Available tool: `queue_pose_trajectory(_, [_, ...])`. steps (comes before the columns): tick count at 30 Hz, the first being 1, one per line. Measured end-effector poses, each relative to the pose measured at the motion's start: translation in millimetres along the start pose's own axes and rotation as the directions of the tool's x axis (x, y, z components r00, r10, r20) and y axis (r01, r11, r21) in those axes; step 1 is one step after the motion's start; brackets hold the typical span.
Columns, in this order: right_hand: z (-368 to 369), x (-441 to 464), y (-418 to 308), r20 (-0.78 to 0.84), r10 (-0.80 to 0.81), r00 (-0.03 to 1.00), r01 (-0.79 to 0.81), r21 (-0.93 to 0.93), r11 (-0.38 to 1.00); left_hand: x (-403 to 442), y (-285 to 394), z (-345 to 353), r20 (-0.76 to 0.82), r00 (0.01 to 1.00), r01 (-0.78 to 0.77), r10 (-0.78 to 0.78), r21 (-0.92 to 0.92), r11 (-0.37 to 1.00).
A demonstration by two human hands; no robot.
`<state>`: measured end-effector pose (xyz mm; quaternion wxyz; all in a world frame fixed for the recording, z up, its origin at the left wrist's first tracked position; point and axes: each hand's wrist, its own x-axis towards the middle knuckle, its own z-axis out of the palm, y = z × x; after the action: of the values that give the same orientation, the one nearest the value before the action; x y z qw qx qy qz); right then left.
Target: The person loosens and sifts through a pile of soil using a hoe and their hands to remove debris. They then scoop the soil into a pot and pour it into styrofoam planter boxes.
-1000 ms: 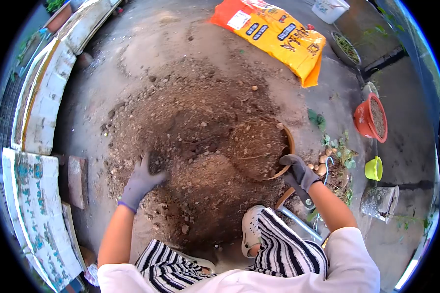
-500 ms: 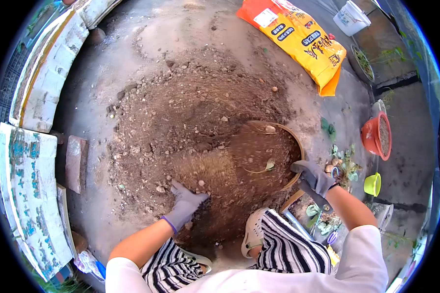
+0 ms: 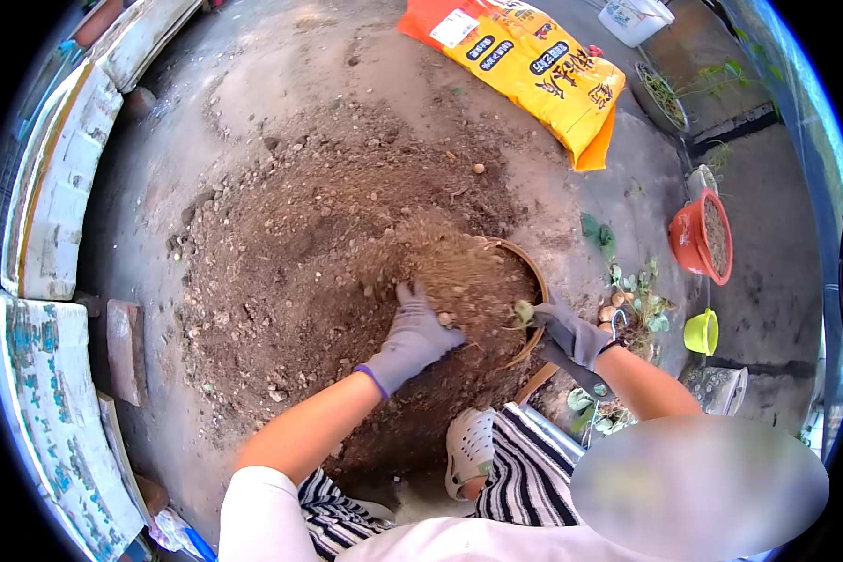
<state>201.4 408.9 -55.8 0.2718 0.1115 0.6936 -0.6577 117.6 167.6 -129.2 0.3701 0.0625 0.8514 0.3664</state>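
My left hand (image 3: 410, 339), in a grey glove, is in the loose soil (image 3: 281, 244), its thumb and fingers apart. Blurred soil moves just beyond the fingers, towards the mouth of a round container (image 3: 537, 273) with a tan rim. The container seems tipped towards the heap; its body is mostly hidden. My right hand (image 3: 576, 335), gloved too, is closed on its near right rim. A dark flat strip (image 3: 574, 372) runs under that hand; I cannot tell what it is. A wilted leafy sprig (image 3: 523, 313) lies at the container's mouth.
A yellow and orange bag (image 3: 525, 70) lies behind the heap. On the right stand an orange pot (image 3: 691, 236) of soil, a small yellow-green pot (image 3: 701, 332) and a white bucket (image 3: 635, 19). Uprooted plants (image 3: 642, 300) lie nearer. White blocks (image 3: 42, 384) and a brick (image 3: 126, 351) edge the left.
My left hand has moved right and forward through the soil, closer to the container, pushing soil towards its mouth. My right hand keeps hold of the rim. The whole view has shifted slightly.
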Motion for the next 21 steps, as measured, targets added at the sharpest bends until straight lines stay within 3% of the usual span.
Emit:
queue_pose_trajectory(1, [4, 1, -6, 0.000, 0.337, 0.942, -0.292, 0.501, 0.815, -5, 21, -6, 0.016, 0.999, -0.050, 0.050, 0.028, 0.998])
queue_pose_trajectory(4, [1, 2, 22, -0.076, 0.261, 0.962, -0.192, 0.487, 0.852, -1, 54, -6, 0.130, 0.986, -0.122, 0.100, 0.176, 0.977])
queue_pose_trajectory(6, [-5, 8, 52, -0.133, 0.288, 0.948, -0.175, 0.536, 0.826, -5, 63, -22, 0.189, 0.979, -0.107, 0.081, 0.131, 0.986])
queue_pose_trajectory(8, [-3, 7, 78, -0.153, 0.373, 0.915, -0.175, 0.683, 0.709, -12, 63, -39, 0.234, 0.956, -0.198, 0.177, 0.068, 0.978])
queue_pose_trajectory(10, [6, 4, 102, -0.268, 0.399, 0.877, -0.125, 0.675, 0.727, -25, 56, -66, 0.210, 0.953, -0.233, 0.219, 0.045, 0.971])
queue_pose_trajectory(11, [9, -3, 107, -0.315, 0.141, 0.938, -0.014, 0.371, 0.928, -34, 47, -80, 0.195, 0.944, -0.277, 0.266, 0.029, 0.960])
queue_pose_trajectory(12, [19, -5, 92, -0.287, 0.143, 0.947, -0.025, 0.379, 0.925, -42, 28, -91, 0.035, 0.928, -0.371, 0.372, -0.015, 0.928])
queue_pose_trajectory(14, [41, -9, 56, -0.229, 0.148, 0.962, -0.048, 0.392, 0.919, -70, 4, -122, -0.141, 0.946, -0.315, 0.291, -0.202, 0.927])
queue_pose_trajectory(15, [49, -12, 56, -0.278, 0.238, 0.931, -0.031, 0.588, 0.808, -88, -8, -135, -0.192, 0.963, -0.241, 0.187, -0.312, 0.919])
queue_pose_trajectory(17, [57, -22, 82, -0.332, 0.306, 0.892, 0.056, 0.754, 0.655, -130, -35, -155, -0.232, 0.971, -0.153, 0.055, -0.426, 0.891])
queue_pose_trajectory(20, [70, -43, 64, -0.298, 0.296, 0.907, 0.033, 0.754, 0.656, -197, -62, -161, -0.179, 0.955, 0.096, -0.237, -0.570, 0.816])
queue_pose_trajectory(21, [77, -51, 34, -0.279, 0.244, 0.929, -0.018, 0.625, 0.781, -220, -61, -162, -0.123, 0.929, 0.186, -0.349, -0.659, 0.728])
